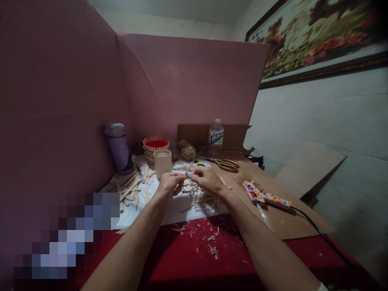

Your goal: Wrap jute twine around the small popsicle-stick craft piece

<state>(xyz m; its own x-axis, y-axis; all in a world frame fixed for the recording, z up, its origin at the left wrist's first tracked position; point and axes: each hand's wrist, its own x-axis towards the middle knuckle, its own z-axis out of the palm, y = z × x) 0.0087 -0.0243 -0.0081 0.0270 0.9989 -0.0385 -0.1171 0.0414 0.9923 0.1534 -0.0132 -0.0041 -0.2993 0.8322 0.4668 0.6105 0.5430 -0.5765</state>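
Observation:
My left hand [170, 182] and my right hand [206, 178] meet over a white sheet [142, 212] on the table, both pinched on a strand of jute twine [189, 174] that loops between them. The strand runs back to a ball of twine [188, 152] behind my hands. Just behind my left hand stands a small holder of wooden craft sticks [163, 163]. Loose craft sticks [130, 184] lie scattered on the sheet to the left.
A stick-sided pot with red inside [155, 146], a purple flask [118, 147] and a water bottle [216, 137] stand at the back. Scissors [226, 163] and a floral glue gun [265, 197] with its cord lie on cardboard [291, 224] at right. Wood chips litter the red cloth [194, 262].

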